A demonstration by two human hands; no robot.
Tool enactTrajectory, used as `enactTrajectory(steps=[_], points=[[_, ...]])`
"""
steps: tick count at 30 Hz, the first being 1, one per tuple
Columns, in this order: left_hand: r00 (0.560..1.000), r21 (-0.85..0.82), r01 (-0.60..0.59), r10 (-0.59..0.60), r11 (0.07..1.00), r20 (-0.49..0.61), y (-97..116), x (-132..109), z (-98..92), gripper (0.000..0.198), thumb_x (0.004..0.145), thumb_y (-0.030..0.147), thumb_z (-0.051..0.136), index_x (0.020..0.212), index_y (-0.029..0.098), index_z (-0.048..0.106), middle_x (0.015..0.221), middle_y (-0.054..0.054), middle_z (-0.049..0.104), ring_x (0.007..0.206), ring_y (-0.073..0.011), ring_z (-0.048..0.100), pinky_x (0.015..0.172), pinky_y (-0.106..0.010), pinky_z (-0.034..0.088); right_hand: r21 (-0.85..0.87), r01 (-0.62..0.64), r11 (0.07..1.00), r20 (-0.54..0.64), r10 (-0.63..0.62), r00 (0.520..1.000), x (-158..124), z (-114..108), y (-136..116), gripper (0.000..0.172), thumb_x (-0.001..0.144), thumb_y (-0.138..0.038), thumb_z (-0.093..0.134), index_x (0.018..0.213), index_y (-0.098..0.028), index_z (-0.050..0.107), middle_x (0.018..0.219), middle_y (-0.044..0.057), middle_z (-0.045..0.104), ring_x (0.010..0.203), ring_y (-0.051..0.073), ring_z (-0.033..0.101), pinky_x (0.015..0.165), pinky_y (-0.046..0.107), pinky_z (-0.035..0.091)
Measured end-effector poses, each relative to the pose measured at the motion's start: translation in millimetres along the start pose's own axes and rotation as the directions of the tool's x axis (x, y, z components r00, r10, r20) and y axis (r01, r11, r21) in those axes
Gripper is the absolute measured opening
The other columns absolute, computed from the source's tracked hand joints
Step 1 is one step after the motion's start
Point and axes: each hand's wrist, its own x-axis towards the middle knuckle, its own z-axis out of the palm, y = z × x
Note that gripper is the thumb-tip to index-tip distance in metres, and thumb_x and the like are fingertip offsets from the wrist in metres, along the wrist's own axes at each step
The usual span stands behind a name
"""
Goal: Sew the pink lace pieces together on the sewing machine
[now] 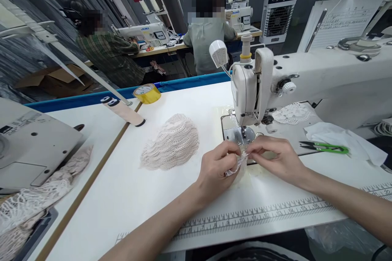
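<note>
Both of my hands meet just in front of the needle of a white sewing machine. My left hand is closed, fingers curled round a piece of pale lace. With thumb and forefinger pinched together, my right hand grips the other end of the same lace. The metal needle plate lies right behind my fingertips. To the left of my hands, a fanned stack of pinkish lace pieces rests on the white table.
Green thread snips lie by a white cloth on the right. Yellow tape and a pinkish roll sit at the back left. A ruler scale runs along the front edge. Two people work at machines beyond.
</note>
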Motion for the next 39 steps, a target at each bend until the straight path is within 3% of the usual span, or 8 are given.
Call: enactTrajectory(steps=[3, 8, 10, 15, 21, 27, 39], points=[[1.000, 0.011, -0.010, 0.010, 1.000, 0.003, 0.8, -0.5, 0.3, 0.027, 0.078, -0.001, 0.051, 0.066, 0.018, 0.036, 0.081, 0.001, 0.051, 0.066, -0.0071, 0.047, 0.053, -0.018, 0.034, -0.026, 0.067, 0.997, -0.015, -0.067, 0.998, 0.0, -0.4, -0.8, 0.017, 0.084, -0.009, 0.056, 0.089, -0.021, 0.067, 0.080, 0.001, 0.067, 0.074, 0.015, 0.063, 0.066, 0.029, 0.052], [0.982, -0.063, 0.189, -0.189, 0.980, 0.000, 0.4, -0.3, 0.8, 0.024, 0.073, 0.004, 0.057, 0.072, 0.020, 0.039, 0.065, 0.007, 0.042, 0.055, -0.0065, 0.037, 0.049, -0.018, 0.031, -0.054, 0.151, 0.987, -0.045, -0.154, 0.987, 0.2, -1.0, 0.1, 0.021, 0.084, -0.006, 0.055, 0.091, -0.021, 0.068, 0.082, 0.003, 0.068, 0.075, 0.015, 0.064, 0.065, 0.029, 0.053], [0.977, -0.049, 0.211, -0.212, 0.976, 0.003, -0.3, -0.7, 0.9, 0.024, 0.074, 0.007, 0.058, 0.070, 0.020, 0.039, 0.060, 0.008, 0.039, 0.050, -0.0056, 0.032, 0.046, -0.017, 0.027, -0.064, 0.158, 0.985, -0.046, -0.161, 0.986, 0.2, -1.0, 0.3, 0.022, 0.083, -0.006, 0.055, 0.092, -0.021, 0.068, 0.082, 0.003, 0.069, 0.075, 0.015, 0.064, 0.065, 0.029, 0.053], [0.992, 0.025, 0.120, -0.119, 0.992, -0.045, -2.0, -2.9, 2.0, 0.026, 0.075, 0.006, 0.056, 0.063, 0.019, 0.036, 0.053, 0.009, 0.036, 0.046, -0.0051, 0.030, 0.044, -0.018, 0.023, -0.094, 0.207, 0.974, -0.020, -0.210, 0.978, -0.9, 0.0, 0.2, 0.023, 0.085, -0.007, 0.053, 0.097, -0.021, 0.067, 0.084, 0.003, 0.069, 0.078, 0.016, 0.065, 0.066, 0.029, 0.055], [0.993, 0.031, 0.107, -0.105, 0.994, -0.060, -0.6, -3.5, 2.8, 0.026, 0.075, 0.009, 0.056, 0.061, 0.019, 0.036, 0.051, 0.009, 0.035, 0.046, -0.0055, 0.029, 0.044, -0.019, 0.024, -0.177, 0.323, 0.930, -0.007, -0.329, 0.944, -2.7, 2.0, 2.9, 0.029, 0.083, -0.007, 0.060, 0.108, -0.021, 0.063, 0.093, 0.006, 0.068, 0.087, 0.017, 0.065, 0.071, 0.030, 0.057], [0.990, 0.000, 0.138, -0.138, 0.990, -0.040, 1.7, -4.5, 4.4, 0.024, 0.072, 0.006, 0.054, 0.062, 0.019, 0.036, 0.052, 0.009, 0.034, 0.047, -0.0056, 0.030, 0.046, -0.018, 0.025, -0.323, 0.369, 0.871, -0.035, -0.401, 0.915, -1.9, 0.5, 4.1, 0.023, 0.081, -0.008, 0.063, 0.101, -0.018, 0.064, 0.092, 0.009, 0.066, 0.085, 0.018, 0.063, 0.071, 0.033, 0.055], [0.998, 0.068, 0.059, -0.057, 0.996, -0.033, 0.5, -5.9, 7.7, 0.025, 0.075, 0.005, 0.052, 0.063, 0.019, 0.034, 0.052, 0.008, 0.034, 0.047, -0.0065, 0.029, 0.047, -0.019, 0.025, -0.409, 0.394, 0.823, -0.051, -0.452, 0.891, 0.1, 0.1, 2.8, 0.018, 0.080, -0.008, 0.064, 0.094, -0.020, 0.066, 0.086, 0.006, 0.068, 0.076, 0.016, 0.063, 0.064, 0.032, 0.048]])
